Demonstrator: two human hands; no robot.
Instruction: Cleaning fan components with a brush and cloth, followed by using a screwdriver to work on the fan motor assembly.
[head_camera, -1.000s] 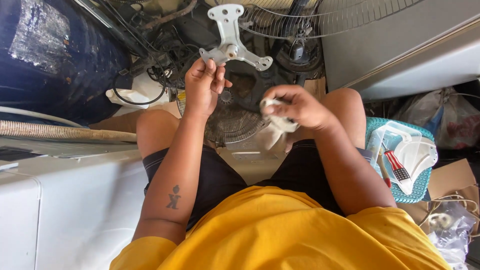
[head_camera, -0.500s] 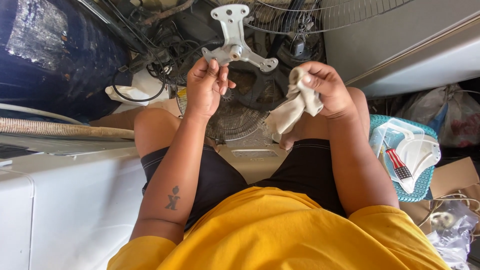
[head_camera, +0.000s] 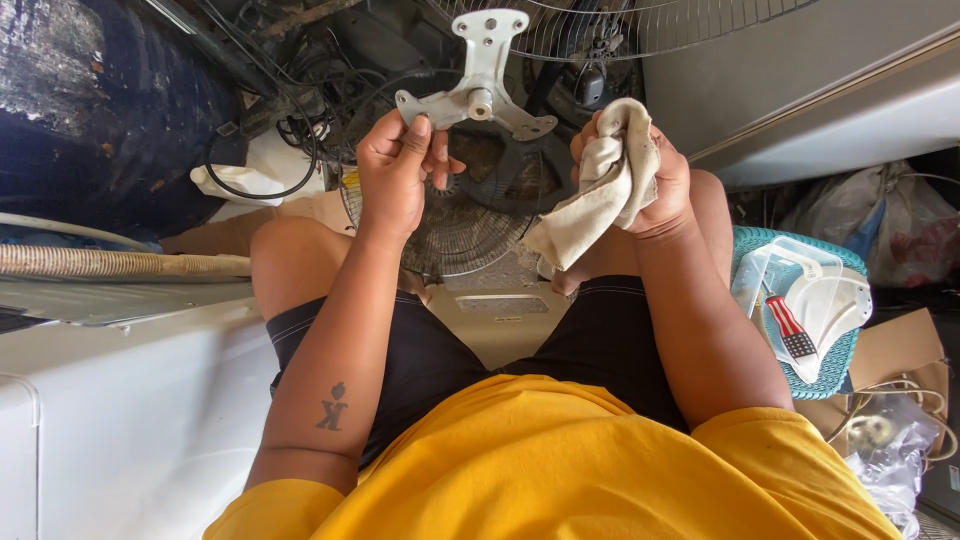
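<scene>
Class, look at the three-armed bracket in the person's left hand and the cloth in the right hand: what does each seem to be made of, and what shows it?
Three-armed bracket: probably metal, pale grey and matt; its flat, thin arms have punched holes and a central hub, though painted plastic is possible.
Cloth: soft woven fabric, off-white and grubby; it bunches and hangs in limp folds from the right hand.

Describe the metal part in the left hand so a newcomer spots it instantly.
Start at the round wire fan grille between the person's knees. Just above it, the left hand pinches a pale grey three-armed metal bracket. Unlike the crumpled off-white cloth beside it, it is rigid, with holes at its arm tips.
</scene>
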